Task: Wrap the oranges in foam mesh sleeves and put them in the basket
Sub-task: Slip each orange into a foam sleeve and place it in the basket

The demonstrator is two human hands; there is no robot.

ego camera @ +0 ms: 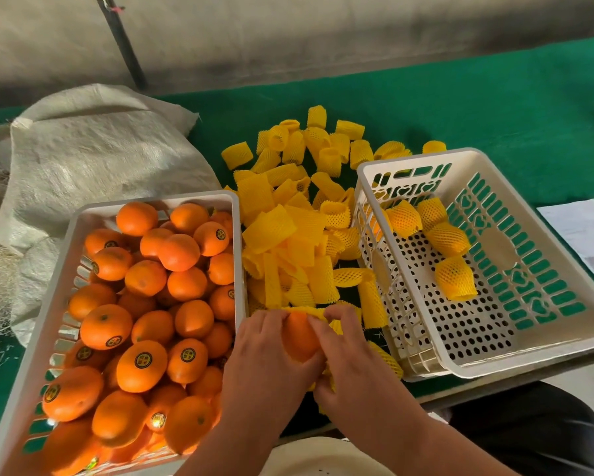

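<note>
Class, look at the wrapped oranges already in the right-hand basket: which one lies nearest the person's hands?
The lone wrapped orange by the right basket's right wall. The other wrapped ones cluster further back, towards the far end; this one sits apart, closest to the hands.

Stickers on the oranges (141, 365) and the paper (587, 235) are illegible.

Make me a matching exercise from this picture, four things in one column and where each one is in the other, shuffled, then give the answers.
Things:
1. bare oranges
2. wrapped oranges
3. empty foam sleeves
4. woven sack

Places:
A. loose pile between the two baskets
B. right basket
C. far left, behind the left basket
D. left basket

Pairs: 1-D, 2-B, 3-A, 4-C
</note>
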